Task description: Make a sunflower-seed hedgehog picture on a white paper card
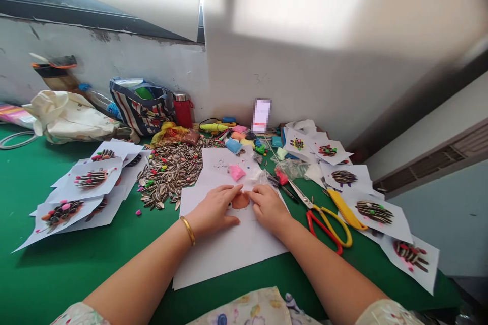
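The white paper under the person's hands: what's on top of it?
The left hand and right hand rest on the paper, with a brown shape between them. A pink lump lies beyond, maybe not on this sheet. Whatever the hands cover can't be seen.

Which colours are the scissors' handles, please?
The handles are red and yellow, as the head view shows.

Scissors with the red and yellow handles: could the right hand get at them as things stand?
Probably yes. The right hand is over the paper, and the scissors lie close by on the green tabletop, with nothing seen covering their handles.
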{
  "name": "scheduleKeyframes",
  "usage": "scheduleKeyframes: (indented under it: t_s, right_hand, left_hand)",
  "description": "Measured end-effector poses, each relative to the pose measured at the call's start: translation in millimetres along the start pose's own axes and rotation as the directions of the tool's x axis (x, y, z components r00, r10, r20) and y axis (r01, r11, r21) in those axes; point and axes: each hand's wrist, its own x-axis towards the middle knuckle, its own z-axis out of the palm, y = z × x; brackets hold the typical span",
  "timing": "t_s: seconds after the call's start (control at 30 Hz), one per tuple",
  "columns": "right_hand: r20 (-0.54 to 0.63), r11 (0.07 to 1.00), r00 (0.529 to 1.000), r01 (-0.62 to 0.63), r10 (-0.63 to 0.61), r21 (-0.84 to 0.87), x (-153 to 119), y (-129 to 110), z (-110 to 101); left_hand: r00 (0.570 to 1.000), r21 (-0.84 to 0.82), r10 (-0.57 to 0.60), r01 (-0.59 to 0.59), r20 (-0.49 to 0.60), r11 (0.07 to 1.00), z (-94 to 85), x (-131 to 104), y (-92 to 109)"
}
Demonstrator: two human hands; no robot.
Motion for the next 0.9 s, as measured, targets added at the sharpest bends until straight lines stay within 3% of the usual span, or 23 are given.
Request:
scheduleKeyframes:
  t_s: [0.17, 0.37, 0.6, 0.9]
  right_hand:
    - [0.025, 0.998, 0.999, 0.029, -0.028, -0.063, -7, -1, -5]
    - [-0.059, 0.997, 0.998, 0.015, -0.011, 0.070, -6, 7, -5]
    - [-0.073, 0.996, 0.997, 0.015, -0.008, 0.088, -6, 8, -4]
    - [-0.052, 0.999, 0.999, 0.002, 0.001, 0.053, -6, 7, -2]
  left_hand:
    - [1.000, 0.029, 0.016, -0.016, 0.012, 0.999, 0.2, -1, 0]
    - [0.990, 0.101, 0.115, -0.122, 0.078, 0.987, -3.3, -1, 6]
    - [0.987, 0.218, 0.094, -0.121, 0.134, 0.968, 0.4, -3, 10]
    - [0.987, 0.331, 0.110, -0.143, 0.117, 0.933, 5.7, -5, 15]
